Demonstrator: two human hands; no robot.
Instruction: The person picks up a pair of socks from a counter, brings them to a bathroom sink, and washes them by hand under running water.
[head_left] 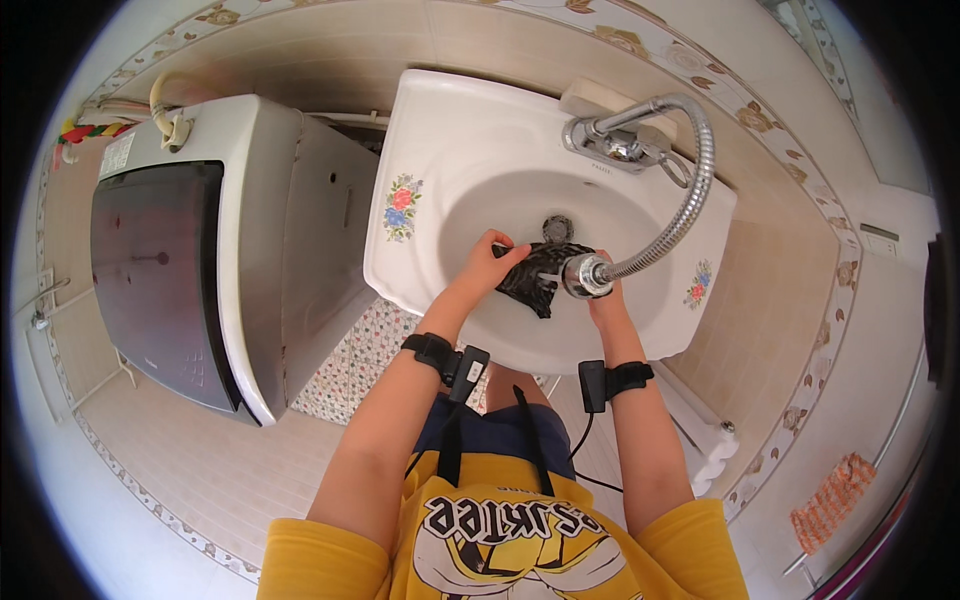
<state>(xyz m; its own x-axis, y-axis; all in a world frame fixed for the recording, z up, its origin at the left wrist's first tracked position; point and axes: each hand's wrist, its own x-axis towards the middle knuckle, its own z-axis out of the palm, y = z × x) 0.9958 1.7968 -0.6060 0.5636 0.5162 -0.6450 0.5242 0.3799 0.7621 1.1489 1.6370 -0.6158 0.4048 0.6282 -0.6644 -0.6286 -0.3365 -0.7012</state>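
Over the basin of the white sink [480,130], a wet-looking black cloth [528,280] is stretched between my hands. My left hand [490,262] pinches its left edge between thumb and fingers. On the other side my right hand [606,297] is at the cloth's right end, its fingers mostly hidden behind the faucet head [585,274]. That silver head hangs from a flexible metal hose [700,170], and a stream of water seems to run from it onto the cloth. Just beyond the cloth lies the round dark drain [557,229].
A washing machine [160,280] with a dark lid stands left of the sink. The faucet base [622,148] is at the sink's back right. An orange cloth [832,502] hangs on a rail at the lower right. Black straps with small devices [467,372] sit on both my forearms.
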